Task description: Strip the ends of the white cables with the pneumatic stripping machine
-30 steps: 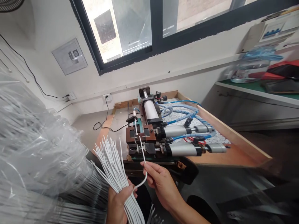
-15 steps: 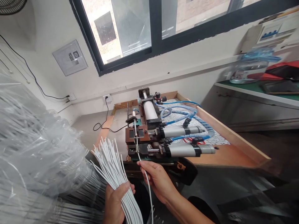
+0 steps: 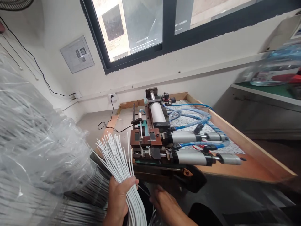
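Observation:
A thick bundle of white cables (image 3: pixel 117 163) fans out at its top, and my left hand (image 3: pixel 121 196) is wrapped round it lower down. My right hand (image 3: pixel 162 201), smeared by motion, is low and to the right of the bundle; a thin strand reaches toward it, and whether its fingers hold that strand is unclear. Above both hands stands a machine with brown and black clamp blocks (image 3: pixel 146 137) and silver pneumatic cylinders (image 3: pixel 191 157). No cable shows between its blocks.
Plastic-wrapped cable bundles (image 3: pixel 39 141) fill the left side. The machine sits on a wood-edged table (image 3: pixel 254 144) with blue hoses (image 3: pixel 199 117). A black cord (image 3: pixel 113 113) runs to a wall socket. At right, a green shelf (image 3: pixel 270 91) carries a large plastic bottle (image 3: pixel 270 70).
My right hand has drawn down from the machine, and the cable has left the clamp blocks. The cylinder rods at right now extend farther out. The view has shifted slightly.

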A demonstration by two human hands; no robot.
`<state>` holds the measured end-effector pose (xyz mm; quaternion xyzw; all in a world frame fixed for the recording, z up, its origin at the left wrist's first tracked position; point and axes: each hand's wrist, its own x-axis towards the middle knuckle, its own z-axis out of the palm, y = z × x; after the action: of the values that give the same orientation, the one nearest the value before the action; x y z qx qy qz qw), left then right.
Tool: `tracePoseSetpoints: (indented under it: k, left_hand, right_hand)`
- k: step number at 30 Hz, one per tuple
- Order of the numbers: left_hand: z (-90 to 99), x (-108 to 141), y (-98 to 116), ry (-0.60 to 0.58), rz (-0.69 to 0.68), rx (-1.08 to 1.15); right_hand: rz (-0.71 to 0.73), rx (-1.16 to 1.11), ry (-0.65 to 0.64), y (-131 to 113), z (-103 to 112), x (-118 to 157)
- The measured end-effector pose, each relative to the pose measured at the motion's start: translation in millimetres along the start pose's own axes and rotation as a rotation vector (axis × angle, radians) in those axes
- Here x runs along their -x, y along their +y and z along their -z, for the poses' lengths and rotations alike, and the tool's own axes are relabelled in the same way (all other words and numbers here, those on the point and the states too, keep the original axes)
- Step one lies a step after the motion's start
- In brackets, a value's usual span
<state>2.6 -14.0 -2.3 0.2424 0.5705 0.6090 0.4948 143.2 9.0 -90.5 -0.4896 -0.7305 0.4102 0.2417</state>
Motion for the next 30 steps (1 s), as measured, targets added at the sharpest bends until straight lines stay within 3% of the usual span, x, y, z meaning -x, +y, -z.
tracePoseSetpoints:
  k: [5,9,13,19,30]
  left_hand:
    - [-13.2,-3.1,2.9,-0.047,-0.082,-0.032]
    - [-18.0,-6.0,5.8,-0.044,-0.103,-0.020]
    - [-19.9,-6.7,12.0,-0.059,-0.072,0.024]
    - [-24.4,-9.0,23.9,0.061,-0.012,0.036]
    - [-27.3,-16.3,25.0,0.006,-0.040,0.024]
  right_hand:
    - [0.095,-0.510,0.004,-47.3,24.8,-8.5]
    - [0.086,-0.704,0.081,-71.4,30.9,-15.7]
    - [0.033,-0.856,0.114,-69.2,28.7,-17.3]
    - [-0.157,-1.112,0.140,-60.4,26.8,-23.7]
    - [-0.276,-1.413,0.080,-64.6,30.9,-34.3]
